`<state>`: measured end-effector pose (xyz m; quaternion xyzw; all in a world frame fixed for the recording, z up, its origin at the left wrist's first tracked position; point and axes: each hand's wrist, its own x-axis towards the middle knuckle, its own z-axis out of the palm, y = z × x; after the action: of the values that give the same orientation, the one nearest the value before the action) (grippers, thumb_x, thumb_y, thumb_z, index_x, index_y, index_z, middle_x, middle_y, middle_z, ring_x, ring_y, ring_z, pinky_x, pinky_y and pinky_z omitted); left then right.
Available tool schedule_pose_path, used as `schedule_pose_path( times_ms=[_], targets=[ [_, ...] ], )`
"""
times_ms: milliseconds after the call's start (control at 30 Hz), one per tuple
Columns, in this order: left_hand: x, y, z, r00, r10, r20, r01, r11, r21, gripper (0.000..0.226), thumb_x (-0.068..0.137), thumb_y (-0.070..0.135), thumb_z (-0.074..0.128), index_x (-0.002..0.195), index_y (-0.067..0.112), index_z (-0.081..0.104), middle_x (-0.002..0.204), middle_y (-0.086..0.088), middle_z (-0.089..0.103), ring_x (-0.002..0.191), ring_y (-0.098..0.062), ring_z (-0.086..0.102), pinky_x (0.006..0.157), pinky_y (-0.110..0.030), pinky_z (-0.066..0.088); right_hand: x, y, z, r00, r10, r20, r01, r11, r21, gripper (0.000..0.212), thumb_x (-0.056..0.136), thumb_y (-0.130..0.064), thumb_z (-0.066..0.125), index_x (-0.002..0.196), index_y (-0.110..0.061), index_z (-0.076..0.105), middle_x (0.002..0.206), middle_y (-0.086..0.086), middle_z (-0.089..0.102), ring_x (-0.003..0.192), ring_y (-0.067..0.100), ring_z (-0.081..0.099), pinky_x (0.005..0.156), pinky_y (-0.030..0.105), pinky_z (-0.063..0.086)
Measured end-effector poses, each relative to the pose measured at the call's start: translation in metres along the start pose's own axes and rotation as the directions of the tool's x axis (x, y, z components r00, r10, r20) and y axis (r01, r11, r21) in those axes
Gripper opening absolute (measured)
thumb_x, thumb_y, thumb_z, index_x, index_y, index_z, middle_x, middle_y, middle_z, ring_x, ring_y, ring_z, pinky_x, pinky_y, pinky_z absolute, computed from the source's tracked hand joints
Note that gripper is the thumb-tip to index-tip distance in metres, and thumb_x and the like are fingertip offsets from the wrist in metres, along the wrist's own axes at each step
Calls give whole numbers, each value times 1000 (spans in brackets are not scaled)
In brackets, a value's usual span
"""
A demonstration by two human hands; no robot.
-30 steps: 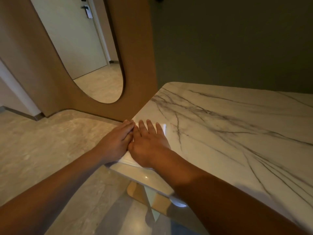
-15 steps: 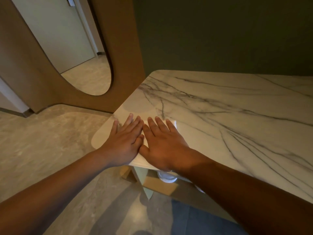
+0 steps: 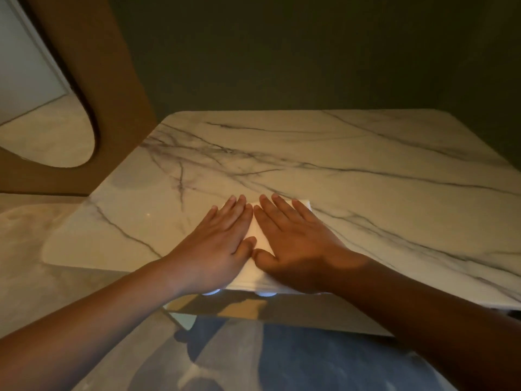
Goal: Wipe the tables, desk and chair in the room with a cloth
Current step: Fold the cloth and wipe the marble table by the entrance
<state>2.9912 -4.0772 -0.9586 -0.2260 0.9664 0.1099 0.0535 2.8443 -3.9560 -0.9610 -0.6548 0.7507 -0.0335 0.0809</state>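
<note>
Cloth point(image 3: 255, 234): white, folded flat into a rectangle, lying on the marble table point(image 3: 352, 176) at its near edge, with its near end right at that edge. Mostly covered by both hands; a wedge shows between them and a squared corner past the right fingertips. Left hand point(image 3: 217, 246) and right hand point(image 3: 293, 244) both lie palm-down on the cloth, fingers straight and together, flat and spread rather than curled, pressing on the cloth and gripping nothing. Thumbs touch at the cloth's middle, index fingertips nearly meet at its far end. Bare forearms run in from the near side. Below the table's near edge: glossy stone-pattern floor point(image 3: 42, 277). Tabletop is polished, pale with thin grey veins, corners rounded. Left of the table stands a brown panel point(image 3: 112, 88) with a curved oval cutout. Behind the table: matte dark green wall point(image 3: 310, 52).
</note>
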Motion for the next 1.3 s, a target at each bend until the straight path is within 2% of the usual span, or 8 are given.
schedule_pose_path(
  times_ms=[133,267,400,833,933,1000,1167,1300],
  targets=[
    [18,41,4,998,68,4,-68,997,35,66,106,46,17,161,19,-9,166,3,-23,148,-6,-29,121,-26,-16,-34,31,-2,998,62,-12,-63,998,-25,78,103,-58,23,163,-20,-9,169,0,-18,154,14,-22,125,38,-14],
    [32,78,14,993,117,-10,-115,990,86,77,95,59,0,160,19,-10,166,2,-23,148,-7,-29,120,-29,-18,-65,60,-2,994,109,-29,-110,993,-33,76,103,-58,23,163,-22,-9,169,-1,-19,154,13,-23,125,37,-15],
    [46,118,18,992,125,-4,-125,988,86,67,105,48,13,159,18,-13,166,-1,-24,149,-9,-29,122,-33,-17,-93,88,-9,990,141,-29,-141,990,-7,70,106,-53,21,163,-24,-9,169,-2,-19,153,10,-23,123,32,-18],
    [86,235,27,982,185,34,-186,981,60,65,107,45,11,158,16,-17,164,-7,-28,150,-18,-29,124,-38,-15,-171,174,-21,958,287,22,-288,958,16,66,108,-50,17,161,-27,-16,165,-9,-29,147,2,-33,120,26,-20],
    [96,256,31,979,202,10,-202,977,72,65,107,44,13,158,14,-13,166,-10,-24,151,-21,-26,125,-41,-12,-184,187,-24,937,348,14,-347,937,-51,72,98,-62,2,160,-31,-16,163,-7,-31,146,9,-39,124,37,-19],
    [103,267,33,979,203,5,-202,976,85,65,107,45,12,158,14,-13,165,-11,-24,151,-23,-26,125,-43,-12,-189,190,-26,923,385,-2,-383,916,-121,76,92,-60,-6,161,-28,-13,163,-4,-30,147,14,-38,123,36,-20],
    [125,290,36,982,183,49,-187,977,100,65,108,42,15,158,11,-14,164,-13,-25,151,-25,-27,124,-43,-13,-191,205,-32,886,461,48,-464,880,104,61,110,-38,25,163,-25,-5,170,-4,-14,154,8,-16,120,23,-10],
    [148,301,33,974,218,64,-224,970,93,66,108,39,16,158,8,-12,164,-17,-23,152,-29,-24,125,-45,-11,-187,231,-25,864,497,-78,-482,863,150,57,111,-34,24,163,-28,4,171,-7,-4,154,4,-10,119,19,-10]
  ],
)
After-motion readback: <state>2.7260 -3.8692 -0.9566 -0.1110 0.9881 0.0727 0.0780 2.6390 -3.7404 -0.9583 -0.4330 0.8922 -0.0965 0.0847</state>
